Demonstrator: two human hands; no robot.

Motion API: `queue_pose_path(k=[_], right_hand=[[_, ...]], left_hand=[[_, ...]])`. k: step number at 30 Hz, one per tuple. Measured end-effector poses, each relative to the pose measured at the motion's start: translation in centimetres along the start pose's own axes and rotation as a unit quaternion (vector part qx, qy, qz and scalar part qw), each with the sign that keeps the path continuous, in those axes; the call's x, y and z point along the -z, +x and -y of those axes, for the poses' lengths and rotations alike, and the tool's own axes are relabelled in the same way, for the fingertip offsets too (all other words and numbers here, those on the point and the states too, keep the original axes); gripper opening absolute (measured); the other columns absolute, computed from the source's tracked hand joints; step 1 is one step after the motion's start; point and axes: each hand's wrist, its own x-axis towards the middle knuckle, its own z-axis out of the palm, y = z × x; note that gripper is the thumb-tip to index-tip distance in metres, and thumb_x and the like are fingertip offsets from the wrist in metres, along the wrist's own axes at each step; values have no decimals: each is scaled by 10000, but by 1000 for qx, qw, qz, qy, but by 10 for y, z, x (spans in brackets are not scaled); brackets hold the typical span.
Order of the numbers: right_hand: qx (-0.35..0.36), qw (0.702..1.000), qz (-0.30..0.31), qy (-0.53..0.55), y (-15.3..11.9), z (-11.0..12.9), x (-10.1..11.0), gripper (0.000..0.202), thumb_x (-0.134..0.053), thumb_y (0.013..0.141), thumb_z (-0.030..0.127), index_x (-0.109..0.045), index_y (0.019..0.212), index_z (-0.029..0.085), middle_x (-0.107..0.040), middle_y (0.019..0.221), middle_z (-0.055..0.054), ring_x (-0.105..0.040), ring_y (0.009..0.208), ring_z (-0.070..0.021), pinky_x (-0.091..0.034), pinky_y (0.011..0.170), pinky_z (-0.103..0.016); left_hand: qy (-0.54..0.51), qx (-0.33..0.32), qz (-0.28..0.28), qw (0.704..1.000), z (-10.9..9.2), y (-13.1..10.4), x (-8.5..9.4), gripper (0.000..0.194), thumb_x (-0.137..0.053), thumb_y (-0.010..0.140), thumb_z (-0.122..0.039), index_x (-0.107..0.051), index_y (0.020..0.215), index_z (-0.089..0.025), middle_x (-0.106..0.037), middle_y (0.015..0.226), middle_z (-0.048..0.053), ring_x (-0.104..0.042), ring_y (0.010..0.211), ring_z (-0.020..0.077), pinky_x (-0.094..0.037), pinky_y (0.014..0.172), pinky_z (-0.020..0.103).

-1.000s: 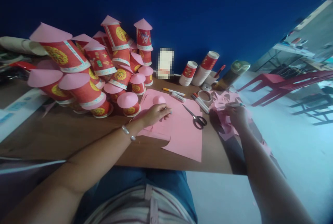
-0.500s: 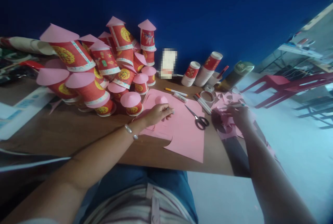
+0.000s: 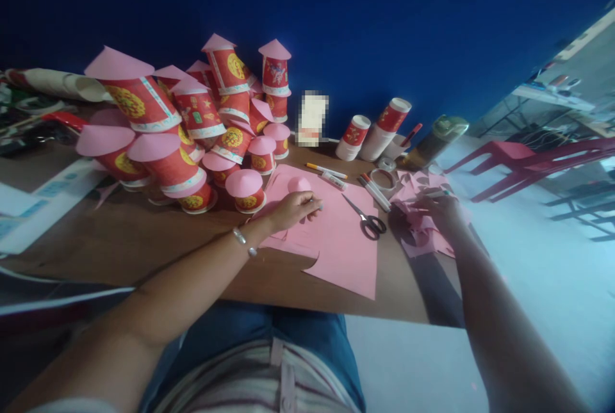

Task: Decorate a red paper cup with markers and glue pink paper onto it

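Observation:
My left hand is closed, fingers and thumb pinched together, above pink paper sheets; whatever it pinches is too small to name. Just behind it a small pink paper piece lies on the sheets. Over the pile of pink paper scraps on the right is my right hand, its fingers closed round a slim pale pen with a greenish end. Between the hands, black-handled scissors rest on the paper, blades pointing to the back left.
Red cup lanterns with pink cone roofs crowd the table's left. Behind the sheets lie a yellow pen, markers and a tape roll. Stacked cups and a bottle stand at the back.
The view has shifted slightly, so the lanterns appear a little farther right. Both hands stay nearly where they were.

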Motion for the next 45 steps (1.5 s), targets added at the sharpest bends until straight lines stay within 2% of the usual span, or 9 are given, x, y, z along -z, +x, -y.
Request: queue_pose_path(k=[4, 10, 15, 18, 23, 26, 29, 37, 45], right_hand=[[-54, 997, -13, 59, -6, 7, 1, 352, -875, 795, 492, -698, 865, 197, -755, 722, -99, -759, 631, -246, -627, 549, -334], [-37, 983, -60, 169, -21, 24, -5, 358, -901, 759, 478, -697, 883, 212, -736, 753, -32, -734, 660, -170, -617, 587, -261], [-10, 946, 39, 321, -40, 60, -45, 373, -946, 693, 447, -656, 817, 248, -714, 678, 25, -727, 629, -162, -602, 558, -253], [9, 935, 113, 335, -57, 85, -75, 381, -960, 694, 475, -663, 787, 255, -753, 697, 3, -715, 590, -183, -590, 530, -294], [7, 920, 213, 329, -82, 108, -114, 403, -993, 688, 524, -729, 789, 237, -789, 724, -21, -729, 611, -192, -629, 608, -340], [11, 912, 249, 325, -87, 111, -127, 403, -989, 714, 545, -756, 775, 221, -781, 716, -31, -709, 599, -180, -614, 606, -334], [23, 912, 256, 321, -87, 109, -132, 386, -970, 754, 541, -752, 762, 224, -773, 718, -33, -684, 590, -176, -595, 590, -340], [6, 903, 273, 332, -91, 105, -137, 384, -979, 746, 532, -749, 783, 226, -783, 738, -29, -698, 627, -176, -603, 610, -332], [13, 909, 248, 335, -101, 92, -147, 398, -962, 777, 544, -732, 834, 223, -811, 789, -39, -728, 674, -186, -624, 678, -360]], left_hand=[[1, 8, 2, 1000, -2, 0, 1, 489, -739, 871, -639, -610, 821, -169, -640, 767, 17, -571, 648, 106, -462, 564, 217], [3, 10, -14, 1000, -3, 0, -2, 462, -736, 880, -609, -610, 813, -169, -641, 765, 19, -580, 645, 108, -441, 544, 211], [-5, -27, -68, 997, -12, -4, -5, 379, -794, 838, -517, -662, 903, -168, -657, 800, 8, -562, 651, 96, -413, 536, 199], [-26, -44, -98, 994, -18, -7, -5, 332, -819, 819, -436, -708, 953, -154, -689, 840, 22, -568, 660, 93, -423, 552, 211], [-66, -31, -110, 991, -22, -5, -4, 329, -846, 797, -402, -761, 985, -146, -657, 714, -5, -540, 615, 97, -393, 532, 225], [-93, -30, -108, 989, -20, -3, -3, 355, -873, 770, -433, -776, 968, -155, -664, 719, -8, -560, 633, 99, -404, 548, 222], [-112, -29, -105, 988, -19, -3, -3, 384, -891, 756, -449, -790, 986, -158, -674, 735, -3, -571, 637, 100, -403, 540, 218], [-66, -12, -90, 994, -24, -9, -7, 347, -887, 823, -418, -803, 1012, -139, -636, 646, -15, -520, 558, 84, -389, 503, 209], [-33, -5, -97, 995, -24, -10, -7, 366, -885, 827, -468, -817, 965, -136, -635, 628, -8, -481, 524, 74, -364, 476, 207]])
